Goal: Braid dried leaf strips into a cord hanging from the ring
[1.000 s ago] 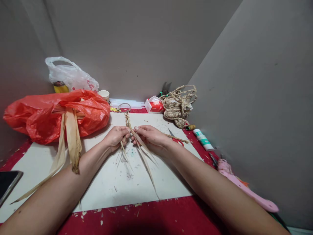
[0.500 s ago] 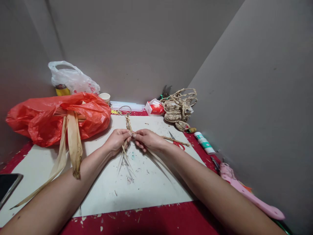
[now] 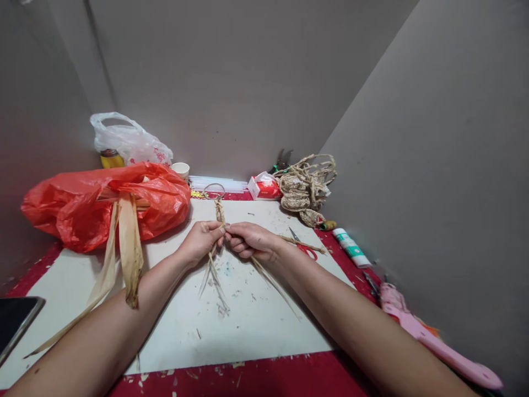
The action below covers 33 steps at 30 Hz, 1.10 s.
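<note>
A short braid of dried plant fibre (image 3: 219, 211) runs from a thin metal ring (image 3: 214, 191) down to my fingertips. My left hand (image 3: 203, 240) is closed in a pinch on the braid's lower end, and loose fibre strands (image 3: 214, 270) hang beneath it. Close against it, my right hand (image 3: 252, 240) pinches fibre strands at the same spot. More strands trail from under the right palm toward the lower right. The exact crossing of the strands is hidden by my fingers.
An orange plastic bag (image 3: 74, 204) with dried leaf strips (image 3: 130, 242) lies left. Red-handled scissors (image 3: 306, 251) and coiled fibre rope (image 3: 301, 190) are right. A paper cup (image 3: 181, 170), tissue packet (image 3: 264, 186), phone (image 3: 16, 325), white-green roll (image 3: 351, 248) and pink tool (image 3: 446, 347) surround the white sheet (image 3: 231, 342).
The whole view has shifted slightly, so everything appears a little lower and to the right. My right fingers are curled in more tightly beside the left hand. Both hands stay at the braid.
</note>
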### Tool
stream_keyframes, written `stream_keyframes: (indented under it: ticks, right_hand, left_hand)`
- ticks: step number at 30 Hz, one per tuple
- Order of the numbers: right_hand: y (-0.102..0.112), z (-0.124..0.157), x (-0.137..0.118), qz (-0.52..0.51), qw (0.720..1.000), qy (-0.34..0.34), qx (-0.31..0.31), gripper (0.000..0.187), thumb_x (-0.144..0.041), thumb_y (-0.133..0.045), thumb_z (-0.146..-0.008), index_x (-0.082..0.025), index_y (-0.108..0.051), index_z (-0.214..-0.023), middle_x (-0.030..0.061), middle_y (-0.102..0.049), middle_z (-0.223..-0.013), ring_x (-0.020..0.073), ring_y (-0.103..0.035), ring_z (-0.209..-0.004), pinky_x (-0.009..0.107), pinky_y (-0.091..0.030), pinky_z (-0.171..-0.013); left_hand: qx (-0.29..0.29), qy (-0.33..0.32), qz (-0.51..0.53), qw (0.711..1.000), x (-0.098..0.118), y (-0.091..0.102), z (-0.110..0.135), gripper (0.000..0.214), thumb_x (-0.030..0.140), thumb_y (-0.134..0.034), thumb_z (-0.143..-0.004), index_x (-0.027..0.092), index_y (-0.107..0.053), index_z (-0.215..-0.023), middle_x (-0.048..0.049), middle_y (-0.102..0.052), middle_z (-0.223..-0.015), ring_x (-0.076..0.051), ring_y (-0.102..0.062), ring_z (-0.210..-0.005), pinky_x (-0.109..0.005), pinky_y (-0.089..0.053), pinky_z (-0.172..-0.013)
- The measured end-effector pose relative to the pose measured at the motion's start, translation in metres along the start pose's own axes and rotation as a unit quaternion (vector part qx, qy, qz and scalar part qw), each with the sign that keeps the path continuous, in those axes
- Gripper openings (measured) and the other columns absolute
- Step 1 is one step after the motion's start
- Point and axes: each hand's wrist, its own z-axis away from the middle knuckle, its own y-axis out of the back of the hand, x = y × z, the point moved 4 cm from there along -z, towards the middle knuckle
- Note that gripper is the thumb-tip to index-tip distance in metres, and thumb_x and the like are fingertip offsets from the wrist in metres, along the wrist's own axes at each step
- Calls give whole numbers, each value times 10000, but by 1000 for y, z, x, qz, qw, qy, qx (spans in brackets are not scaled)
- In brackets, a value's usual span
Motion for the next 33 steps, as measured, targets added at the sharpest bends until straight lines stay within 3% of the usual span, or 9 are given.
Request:
stream_keyframes:
  ticks: [5,9,12,16,19,22,25,27,33]
  right_hand:
    - [4,-3,5,-13,998,53,1,260,-358,-545,-795,-151,-473,-657,-102,-268,-471,20,-145,-359,135,-99,-311]
    - [4,-6,6,22,998,56,-1,242,-336,-520,-781,-143,-509,-634,-108,-264,-422,25,-131,-335,147,-121,-291]
    - [3,-7,4,67,995,61,39,230,-263,-458,-766,-158,-474,-563,-99,-280,-362,30,-136,-299,161,-125,-276]
    - [1,-5,3,101,986,68,113,205,-212,-424,-744,-180,-432,-541,-99,-282,-321,33,-148,-263,171,-118,-270]
    - [1,-4,3,125,976,79,159,209,-207,-427,-742,-181,-444,-536,-103,-259,-297,37,-156,-248,175,-111,-271]
    - [-2,-3,4,129,973,74,179,216,-199,-432,-741,-171,-466,-529,-97,-269,-286,35,-166,-242,175,-104,-275]
    - [-6,-1,3,108,977,71,171,213,-196,-437,-744,-164,-477,-537,-94,-276,-290,31,-166,-248,172,-103,-280]
    - [-8,0,2,90,980,75,161,210,-196,-433,-752,-163,-483,-550,-98,-263,-292,32,-157,-255,171,-101,-282]
    - [0,-2,2,73,993,63,75,178,-225,-444,-768,-167,-499,-608,-108,-253,-315,38,-136,-275,171,-100,-285]
  left_hand:
    - [-42,8,-26,999,3,1,1,288,382,-638,-723,99,-599,-755,32,-487,-524,-9,-297,-337,-174,-170,-345]
    - [-95,6,-38,995,6,-1,4,326,424,-632,-730,104,-596,-784,14,-517,-586,-20,-331,-371,-178,-248,-364]
    - [-136,8,-70,988,9,-1,7,319,426,-590,-762,114,-599,-825,19,-501,-600,-30,-305,-391,-192,-309,-394]
    - [-92,20,-211,973,14,9,8,327,433,-482,-813,124,-585,-788,11,-521,-583,-45,-284,-379,-202,-272,-394]
    - [-26,-17,-383,923,20,11,9,350,408,-382,-855,145,-543,-690,-10,-542,-559,-79,-375,-420,-220,-287,-455]
    - [50,-83,-534,840,26,5,14,332,342,-356,-857,157,-535,-648,-43,-553,-584,-129,-461,-547,-248,-289,-536]
    - [90,-99,-590,796,27,-1,18,302,329,-358,-847,163,-561,-698,-66,-585,-653,-154,-486,-598,-262,-267,-548]
    - [88,-94,-564,815,27,-1,17,298,310,-355,-838,161,-551,-669,-51,-569,-626,-147,-480,-587,-255,-277,-550]
    - [34,-3,-360,932,23,11,7,302,327,-424,-787,145,-518,-566,20,-458,-476,-85,-378,-429,-227,-283,-475]
